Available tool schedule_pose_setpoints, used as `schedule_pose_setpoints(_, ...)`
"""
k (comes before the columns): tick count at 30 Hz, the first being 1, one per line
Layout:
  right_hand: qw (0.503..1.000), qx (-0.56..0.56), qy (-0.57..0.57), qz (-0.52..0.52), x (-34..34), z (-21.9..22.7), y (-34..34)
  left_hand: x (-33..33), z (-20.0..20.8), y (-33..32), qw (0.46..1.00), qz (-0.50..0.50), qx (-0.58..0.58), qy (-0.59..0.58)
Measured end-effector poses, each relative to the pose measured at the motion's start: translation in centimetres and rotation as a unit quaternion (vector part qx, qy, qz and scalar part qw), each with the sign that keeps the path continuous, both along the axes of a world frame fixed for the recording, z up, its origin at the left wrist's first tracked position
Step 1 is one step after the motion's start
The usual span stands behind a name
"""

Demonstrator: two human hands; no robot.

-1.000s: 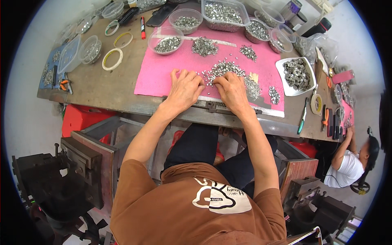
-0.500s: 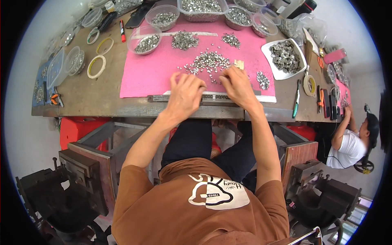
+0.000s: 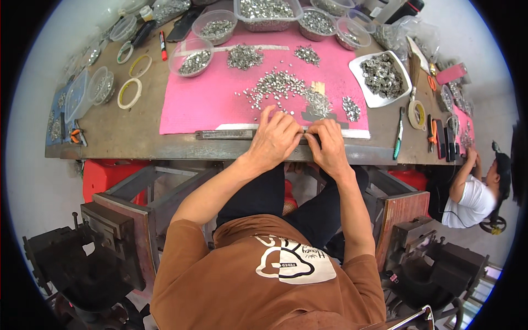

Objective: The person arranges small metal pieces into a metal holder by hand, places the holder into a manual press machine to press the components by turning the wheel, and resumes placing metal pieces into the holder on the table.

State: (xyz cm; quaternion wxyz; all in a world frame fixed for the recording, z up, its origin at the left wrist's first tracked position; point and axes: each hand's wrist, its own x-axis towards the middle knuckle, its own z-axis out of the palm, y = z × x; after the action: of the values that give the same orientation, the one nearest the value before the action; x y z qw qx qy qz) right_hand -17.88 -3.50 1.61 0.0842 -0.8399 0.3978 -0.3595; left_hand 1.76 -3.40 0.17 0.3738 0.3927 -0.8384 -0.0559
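My left hand [image 3: 275, 138] and my right hand [image 3: 328, 144] meet at a long, narrow, dark metal bar [image 3: 226, 135] along the table's front edge. Thumb and fingers of each are pinched together over the bar, their tips almost touching. Whatever small part they hold is hidden by the fingers. Beyond them, small silvery metal pieces [image 3: 278, 83] lie scattered on a pink mat [image 3: 201, 107]. A heap of thin, shiny pieces [image 3: 318, 103] sits just past my right hand, by a flat grey piece [image 3: 309, 116]. Another small metal pile [image 3: 351, 109] lies to its right.
A white dish [image 3: 360, 81] of metal parts stands right of the mat. Clear plastic tubs line the back, including a round tub [image 3: 175, 65]. Tape rolls [image 3: 130, 93] lie left; a toothbrush [image 3: 399, 132] and pliers [image 3: 432, 137] lie right. A co-worker [image 3: 472, 192] sits far right.
Both hands have come down toward the table edge and closer together over the bar. The heap of thin pieces and the grey piece, earlier mostly behind my right hand, now show.
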Motion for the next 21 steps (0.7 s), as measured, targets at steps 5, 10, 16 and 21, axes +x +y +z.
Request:
schedule_pose_setpoints(5, 0.999, -0.034, 0.033, 0.004, -0.2, 0.1, 0.2, 1.3, 0.4, 0.1, 0.998, 0.035, 0.006, 0.055)
schedule_pose_setpoints(10, 0.999, -0.045, 0.02, 0.002, -0.1, -0.1, 0.4, 7.0, 0.8, -1.5, 0.982, 0.186, 0.019, 0.023)
schedule_pose_setpoints(16, 0.997, -0.035, -0.047, -0.058, -0.3, -0.7, 0.7, 7.8, 1.0, -2.3, 0.981, 0.182, 0.062, -0.015)
schedule_pose_setpoints(21, 0.987, 0.01, -0.128, -0.093, -0.5, -1.0, 0.6, 7.9, 0.5, -2.6, 0.98, 0.194, 0.046, -0.03)
